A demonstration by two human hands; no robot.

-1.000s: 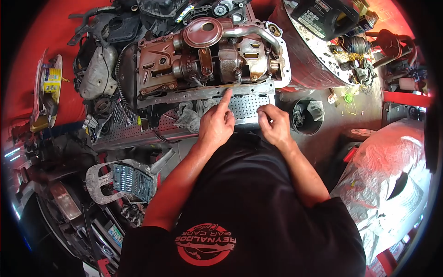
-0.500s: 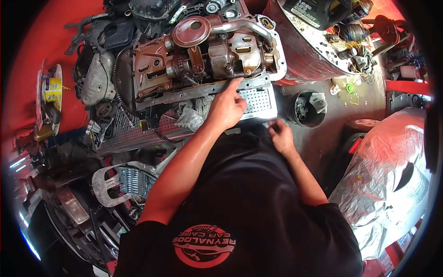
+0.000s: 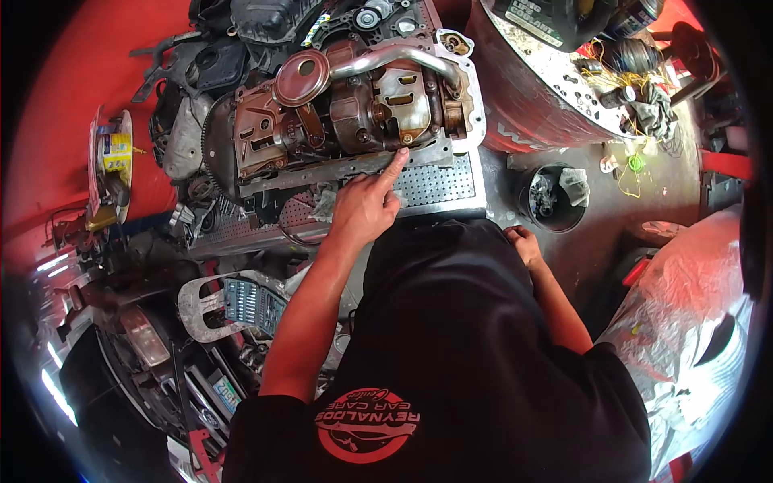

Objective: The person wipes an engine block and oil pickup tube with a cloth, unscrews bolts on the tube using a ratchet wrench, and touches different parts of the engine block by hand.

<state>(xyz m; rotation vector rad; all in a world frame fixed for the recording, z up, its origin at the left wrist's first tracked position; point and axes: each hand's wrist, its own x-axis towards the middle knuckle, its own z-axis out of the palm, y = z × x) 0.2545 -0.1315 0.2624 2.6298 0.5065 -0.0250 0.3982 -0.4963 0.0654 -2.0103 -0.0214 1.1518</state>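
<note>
A left hand (image 3: 366, 208) pointed at the engine's (image 3: 346, 109) near edge, upper centre of the frame.
Its index was extended, other fingers curled; the right hand (image 3: 525, 245) hung half-closed, contents unclear.

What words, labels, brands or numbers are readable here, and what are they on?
"REYNALDOS CAR CARE Center": shirt, upside down.
"COOLANT": black jug.
Too small or blurred: yellow label, license plate, drum lettering.
</note>
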